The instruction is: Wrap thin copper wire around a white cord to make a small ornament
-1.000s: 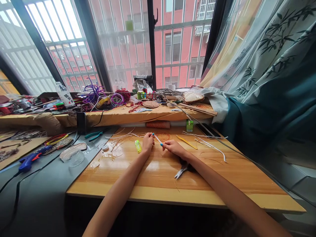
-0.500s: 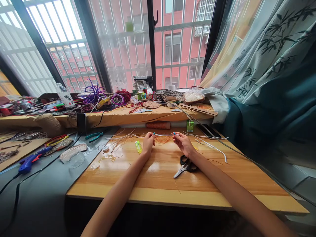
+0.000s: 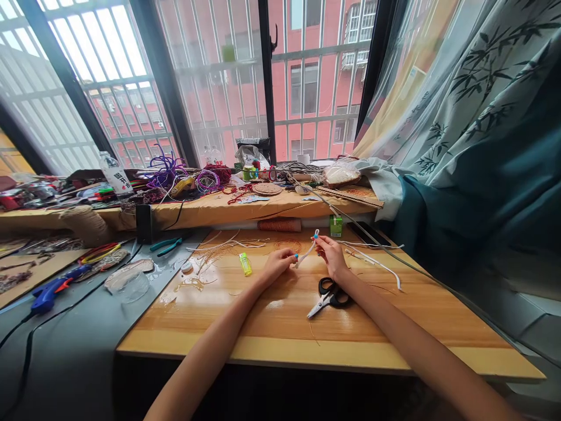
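Note:
A short white cord (image 3: 307, 252) runs between my two hands, slanting up to the right. My left hand (image 3: 280, 263) is closed on its lower end. My right hand (image 3: 329, 252) pinches it near the upper end, where a small bend or loop sticks up above the fingertips. Black-handled scissors (image 3: 326, 298) lie spread on the wooden board (image 3: 280, 327), just below my right hand. Thin orange thread (image 3: 287, 244) lies coiled behind my hands. A yellow-green lighter (image 3: 245, 264) rests left of my left hand.
More white cords (image 3: 379, 266) lie to the right and a bundle of strands (image 3: 219, 245) to the left. An orange thread spool (image 3: 279, 225) and a green box (image 3: 335, 225) stand at the back. Pliers (image 3: 166, 245) and a blue glue gun (image 3: 55, 287) lie left.
The cord went from stretched level between my hands to slanted, with its right end bent up. My left hand moved right and slightly down, closer to my right hand.

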Available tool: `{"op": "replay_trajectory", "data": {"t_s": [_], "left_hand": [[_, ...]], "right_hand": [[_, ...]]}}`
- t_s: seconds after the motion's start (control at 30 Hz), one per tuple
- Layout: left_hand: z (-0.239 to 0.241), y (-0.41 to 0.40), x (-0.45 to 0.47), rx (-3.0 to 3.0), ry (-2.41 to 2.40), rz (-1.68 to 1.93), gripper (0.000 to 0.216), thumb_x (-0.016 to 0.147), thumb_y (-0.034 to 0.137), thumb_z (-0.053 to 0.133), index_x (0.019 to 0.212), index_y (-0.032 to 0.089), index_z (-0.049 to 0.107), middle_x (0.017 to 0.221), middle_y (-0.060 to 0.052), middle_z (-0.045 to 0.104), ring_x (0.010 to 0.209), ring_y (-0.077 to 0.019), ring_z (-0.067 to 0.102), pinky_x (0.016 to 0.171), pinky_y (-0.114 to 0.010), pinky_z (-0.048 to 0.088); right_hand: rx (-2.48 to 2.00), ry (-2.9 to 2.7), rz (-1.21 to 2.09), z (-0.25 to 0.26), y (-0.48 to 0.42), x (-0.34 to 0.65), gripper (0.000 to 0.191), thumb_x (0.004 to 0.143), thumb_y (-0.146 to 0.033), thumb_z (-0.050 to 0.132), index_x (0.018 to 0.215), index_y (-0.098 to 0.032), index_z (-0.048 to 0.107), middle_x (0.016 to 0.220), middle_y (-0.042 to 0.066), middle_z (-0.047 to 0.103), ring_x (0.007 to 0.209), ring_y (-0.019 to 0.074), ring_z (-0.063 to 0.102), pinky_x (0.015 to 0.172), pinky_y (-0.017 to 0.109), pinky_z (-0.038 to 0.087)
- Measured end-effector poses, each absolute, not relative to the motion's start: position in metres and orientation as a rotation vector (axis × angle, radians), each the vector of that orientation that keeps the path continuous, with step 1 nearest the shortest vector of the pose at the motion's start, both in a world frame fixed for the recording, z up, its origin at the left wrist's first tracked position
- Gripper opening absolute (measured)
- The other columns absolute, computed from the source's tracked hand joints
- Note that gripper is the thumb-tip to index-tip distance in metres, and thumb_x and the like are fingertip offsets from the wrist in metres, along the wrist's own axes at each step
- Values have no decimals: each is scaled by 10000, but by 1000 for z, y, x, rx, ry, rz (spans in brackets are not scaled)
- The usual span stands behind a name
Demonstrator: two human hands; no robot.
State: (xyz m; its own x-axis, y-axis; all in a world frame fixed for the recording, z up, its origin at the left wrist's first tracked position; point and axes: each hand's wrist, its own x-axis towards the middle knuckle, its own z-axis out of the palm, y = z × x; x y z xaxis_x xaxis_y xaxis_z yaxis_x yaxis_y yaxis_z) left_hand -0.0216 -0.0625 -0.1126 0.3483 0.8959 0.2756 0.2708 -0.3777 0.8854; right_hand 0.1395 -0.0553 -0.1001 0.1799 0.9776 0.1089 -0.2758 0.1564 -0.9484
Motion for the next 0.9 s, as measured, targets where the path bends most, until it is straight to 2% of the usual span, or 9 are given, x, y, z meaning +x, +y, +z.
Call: {"op": "replay_trajectory", "data": {"t_s": [0.1, 0.17, 0.3, 0.43, 0.63, 0.9], "left_hand": [[-113, -63, -21, 2060, 1133, 1166, 90, 709, 209, 473, 732, 158, 543, 694, -4, 533, 590, -91, 456, 571, -200, 369], [-113, -64, -21, 2204, 1183, 1243, 172, 727, 174, 451, 867, 178, 550, 822, -25, 550, 666, -105, 480, 636, -216, 379], [-112, -70, -21, 2531, 1244, 1008, 314, 775, 225, 419, 1074, 276, 500, 931, -32, 527, 688, -112, 508, 600, -202, 369], [-110, -74, -24, 2647, 1154, 915, 293, 791, 305, 411, 1061, 308, 525, 911, -36, 521, 661, -104, 515, 579, -183, 363], [-103, -77, -29, 2675, 1137, 863, 315, 782, 218, 401, 1054, 304, 536, 984, -34, 527, 674, -94, 503, 616, -176, 366], [-106, -73, -32, 2823, 1061, 901, 335, 784, 186, 379, 1053, 327, 521, 1007, -28, 516, 643, -94, 513, 614, -188, 363]], "right_hand": [[-982, -964, 1177, -101, -56, 136, 247, 511, -355, 642, 645, -166, 553, 593, -26, 492, 468, 52, 396, 453, 217, 315], [-968, -978, 1219, -101, -57, 134, 262, 496, -351, 657, 637, -165, 539, 571, -34, 487, 457, 49, 397, 451, 216, 314], [-936, -1031, 1280, -101, -59, 131, 278, 488, -354, 668, 623, -153, 531, 547, -37, 497, 451, 42, 411, 449, 206, 309], [-932, -1081, 1322, -102, -60, 131, 273, 503, -355, 665, 606, -141, 530, 517, -42, 489, 433, 34, 406, 440, 197, 300], [-901, -1114, 1381, -109, -55, 130, 292, 524, -375, 663, 635, -145, 521, 532, -35, 516, 417, 32, 403, 429, 197, 292], [-898, -1069, 1417, -107, -57, 129, 276, 515, -323, 678, 689, -147, 555, 539, -35, 525, 419, 25, 405, 425, 184, 300]]}}
